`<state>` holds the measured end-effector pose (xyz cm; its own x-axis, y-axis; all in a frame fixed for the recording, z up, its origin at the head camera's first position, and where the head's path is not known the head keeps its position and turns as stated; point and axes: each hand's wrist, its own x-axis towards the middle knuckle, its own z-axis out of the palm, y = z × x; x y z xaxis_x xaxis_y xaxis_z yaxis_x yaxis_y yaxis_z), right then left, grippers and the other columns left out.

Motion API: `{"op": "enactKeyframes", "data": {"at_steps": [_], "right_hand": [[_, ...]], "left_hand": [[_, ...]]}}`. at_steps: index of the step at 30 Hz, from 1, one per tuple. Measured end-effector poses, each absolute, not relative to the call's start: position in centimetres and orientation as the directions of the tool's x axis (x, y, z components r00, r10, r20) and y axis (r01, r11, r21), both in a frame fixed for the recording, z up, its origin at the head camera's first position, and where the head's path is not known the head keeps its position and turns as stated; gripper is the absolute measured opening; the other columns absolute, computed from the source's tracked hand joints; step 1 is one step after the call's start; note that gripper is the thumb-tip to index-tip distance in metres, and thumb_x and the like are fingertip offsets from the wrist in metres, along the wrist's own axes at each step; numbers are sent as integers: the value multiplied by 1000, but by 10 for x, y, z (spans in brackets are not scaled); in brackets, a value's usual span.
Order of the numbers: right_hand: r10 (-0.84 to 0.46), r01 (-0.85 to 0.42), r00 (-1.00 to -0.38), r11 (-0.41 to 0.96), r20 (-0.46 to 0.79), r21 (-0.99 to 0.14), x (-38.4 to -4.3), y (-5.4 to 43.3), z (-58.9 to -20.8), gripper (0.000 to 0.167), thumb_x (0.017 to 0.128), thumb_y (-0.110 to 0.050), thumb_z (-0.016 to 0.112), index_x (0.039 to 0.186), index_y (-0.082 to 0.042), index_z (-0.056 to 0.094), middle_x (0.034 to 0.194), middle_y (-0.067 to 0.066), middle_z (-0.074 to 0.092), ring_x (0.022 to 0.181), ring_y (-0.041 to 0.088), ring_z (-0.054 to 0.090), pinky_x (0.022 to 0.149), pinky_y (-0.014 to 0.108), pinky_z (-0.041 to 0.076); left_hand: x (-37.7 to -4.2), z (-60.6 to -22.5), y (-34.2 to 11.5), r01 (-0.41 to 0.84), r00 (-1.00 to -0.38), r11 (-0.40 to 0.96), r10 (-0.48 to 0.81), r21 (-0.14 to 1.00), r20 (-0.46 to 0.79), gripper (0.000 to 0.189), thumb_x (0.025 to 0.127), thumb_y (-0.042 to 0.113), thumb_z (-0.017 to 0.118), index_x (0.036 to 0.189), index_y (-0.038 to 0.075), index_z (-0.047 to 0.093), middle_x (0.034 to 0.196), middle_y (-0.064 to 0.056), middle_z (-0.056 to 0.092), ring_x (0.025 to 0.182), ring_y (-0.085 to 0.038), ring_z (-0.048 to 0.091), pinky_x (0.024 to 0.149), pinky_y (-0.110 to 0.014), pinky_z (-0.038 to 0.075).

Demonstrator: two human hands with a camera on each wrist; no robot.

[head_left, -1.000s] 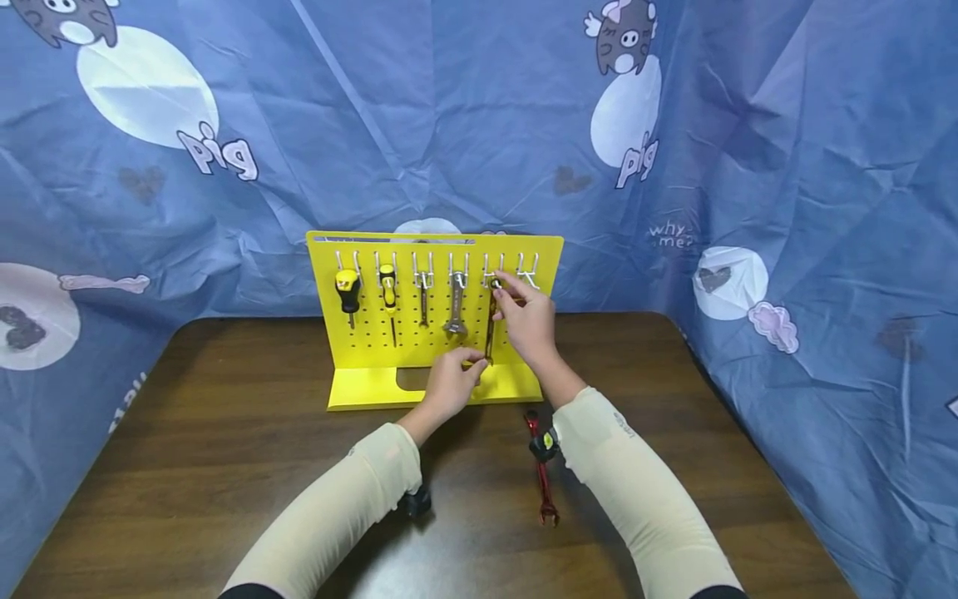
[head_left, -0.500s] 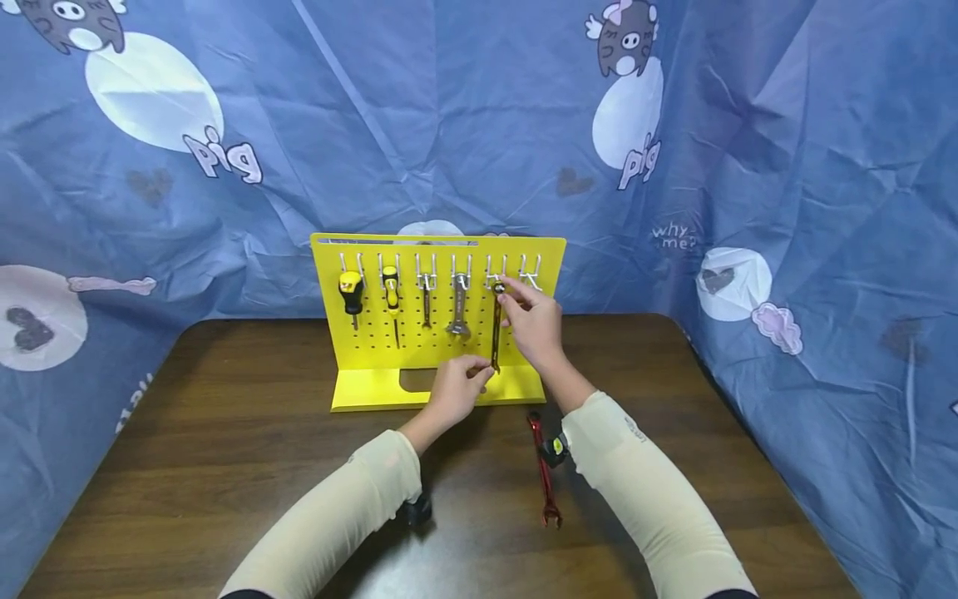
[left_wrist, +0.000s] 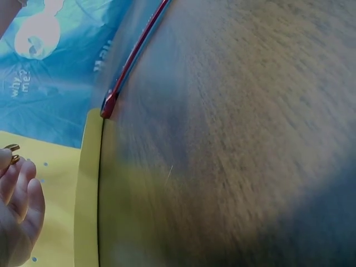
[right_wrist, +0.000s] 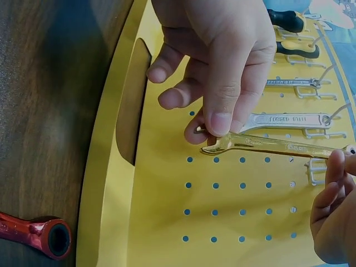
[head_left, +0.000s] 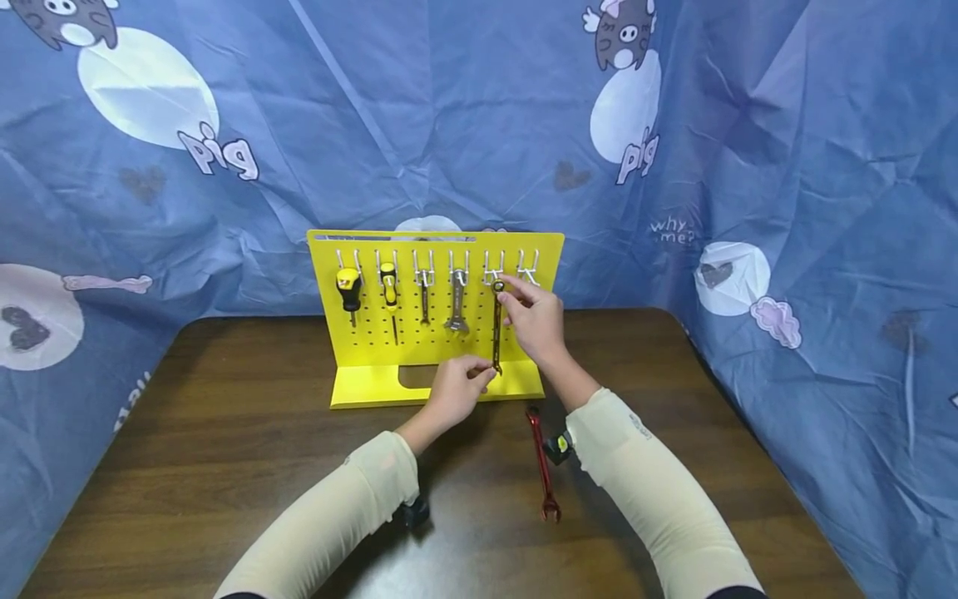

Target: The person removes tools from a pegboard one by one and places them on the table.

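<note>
Behind everything, a blue cloth (head_left: pixel 419 100) with printed pigs and letters fills the upper part of the head view and goes down along both sides. Below it, the brown wooden surface (head_left: pixel 150 474) takes most of the lower part. Near the centre of the frame, at the far side of the surface, stands a yellow pegboard (head_left: pixel 430 349) on its flat base. Your two pale sleeves (head_left: pixel 651 482) come in from the bottom edge. Both of your hands are narrow and hold the same tool: your left hand (head_left: pixel 456 389), just below the centre, pinches the lower open end, and your right hand (head_left: pixel 535 323), a little higher and more to the right, holds the upper ring end between thumb and finger. The red wrench (head_left: pixel 542 466) lies on the surface in the lower right of centre, near your right cuff. The golden wrench (head_left: pixel 497 324), which you hold, is almost vertical in front of the right part of the board; its ring is just beside a hook, but I cannot tell if it hangs there. To its left hangs a silver wrench (head_left: pixel 456 304), then a smaller wrench (head_left: pixel 424 299). Farther left hang a slim screwdriver (head_left: pixel 389 291) and a stubby screwdriver (head_left: pixel 348 289), both yellow and black. At the right end of the row is a bare metal hook (head_left: pixel 527 274).
</note>
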<state>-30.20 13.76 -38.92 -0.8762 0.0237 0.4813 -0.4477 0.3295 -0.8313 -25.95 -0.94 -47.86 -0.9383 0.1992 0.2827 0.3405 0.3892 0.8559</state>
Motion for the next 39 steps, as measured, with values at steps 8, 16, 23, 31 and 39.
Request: {"op": "enactKeyframes", "data": {"at_steps": [8, 16, 23, 31, 39], "right_hand": [[34, -443, -879, 314, 476, -840, -297, 142, -388, 26, 95, -5, 70, 120, -5, 74, 89, 16, 74, 63, 43, 65, 55, 33, 55], [24, -445, -880, 305, 473, -842, -292, 143, -386, 27, 94, -4, 71, 121, -4, 73, 90, 16, 75, 64, 46, 65, 52, 23, 51], [13, -482, -862, 296, 508, -825, -288, 148, -385, 26, 92, -1, 72, 118, -1, 74, 85, 20, 73, 52, 15, 60, 51, 19, 48], [-35, -402, -909, 330, 414, -854, -277, 155, -390, 26, 92, -4, 72, 117, 0, 74, 83, 17, 73, 65, 32, 66, 52, 22, 46], [-149, -215, -973, 297, 177, -930, -270, 165, -405, 27, 92, -3, 67, 118, 2, 69, 91, 15, 70, 73, 20, 69, 63, 40, 59]], "left_hand": [[-252, -477, -6, 346, -934, 364, 222, 865, 280, 14, 95, 6, 69, 104, -3, 75, 86, -14, 74, 65, -12, 65, 61, -27, 54], [-245, -475, -6, 362, -929, 375, 215, 853, 299, 12, 94, 6, 71, 102, -1, 75, 85, -7, 73, 66, -10, 64, 64, -27, 54], [-234, -470, -6, 371, -924, 377, 244, 849, 296, 10, 94, 8, 70, 101, 2, 76, 80, -8, 72, 66, -11, 63, 63, -28, 53], [-214, -473, -5, 362, -921, 364, 280, 858, 269, 9, 93, 9, 72, 98, 2, 75, 70, -4, 68, 60, -6, 59, 56, -24, 49], [-189, -482, -4, 331, -913, 329, 349, 885, 212, 6, 91, 5, 72, 94, 0, 75, 73, -5, 70, 58, -8, 62, 56, -24, 52]]}}
